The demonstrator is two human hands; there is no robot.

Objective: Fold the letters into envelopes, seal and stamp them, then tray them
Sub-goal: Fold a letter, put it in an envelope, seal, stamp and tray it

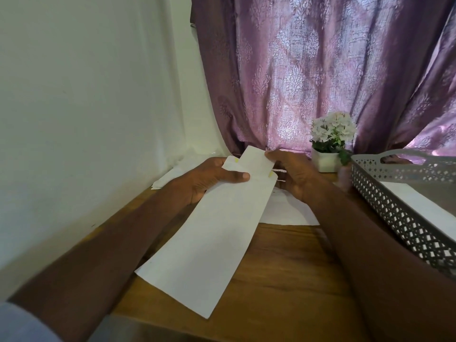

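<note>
A long white envelope (209,238) is held above the wooden table, its open end pointing away from me. My left hand (209,178) grips it near that far end, thumb on top. A folded white letter (256,160) sticks partly out of the envelope's mouth. My right hand (293,174) pinches the letter's far right corner. Yellowish glue marks show at the envelope's flap edges. A grey perforated tray (394,208) stands at the right with a white envelope (424,201) lying in it.
More white sheets (288,211) lie on the table under my hands, and others (167,178) by the white wall at the left. A small white pot of white flowers (328,144) stands at the back before a purple curtain. The table (283,280) is brown wood.
</note>
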